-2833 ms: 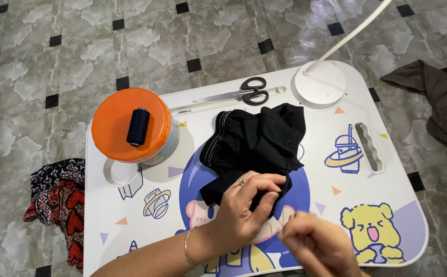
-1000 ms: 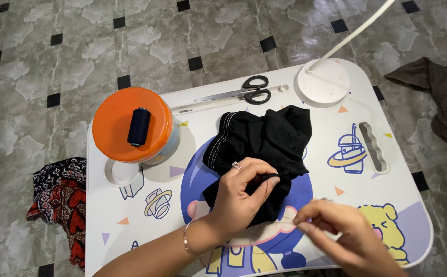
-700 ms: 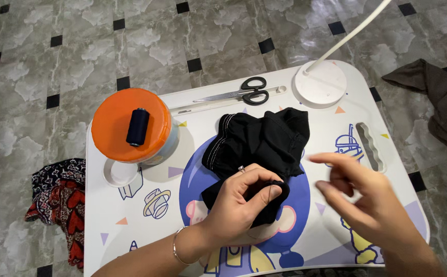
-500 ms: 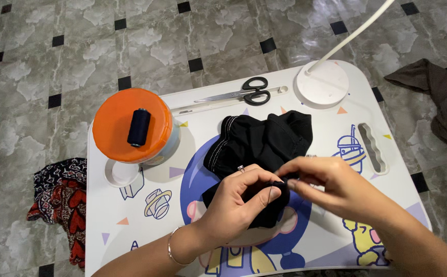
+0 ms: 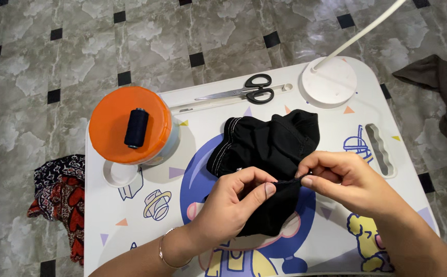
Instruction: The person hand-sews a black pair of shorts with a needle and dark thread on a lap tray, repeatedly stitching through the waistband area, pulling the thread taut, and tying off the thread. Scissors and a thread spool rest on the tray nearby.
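Observation:
A crumpled black garment (image 5: pixel 267 149) with white stitching along one edge lies in the middle of a white lap table (image 5: pixel 131 225) printed with cartoon figures. My left hand (image 5: pixel 234 205) pinches a fold of the black cloth between thumb and fingers. My right hand (image 5: pixel 344 182) pinches the same edge just to the right, fingertips close to the left thumb. Whether the right fingers also hold a needle or thread cannot be made out.
An orange-lidded round tub (image 5: pixel 130 124) carries a dark blue thread spool (image 5: pixel 136 127) at the table's left. Black-handled scissors (image 5: pixel 244 93) lie along the far edge beside a white lamp base (image 5: pixel 328 82). Patterned red cloth (image 5: pixel 59 200) and a brown cloth (image 5: pixel 446 92) lie on the tiled floor.
My right hand swung out to the right, then came back in and now pinches the black cloth's edge beside my left hand. The left hand kept its hold on the garment throughout.

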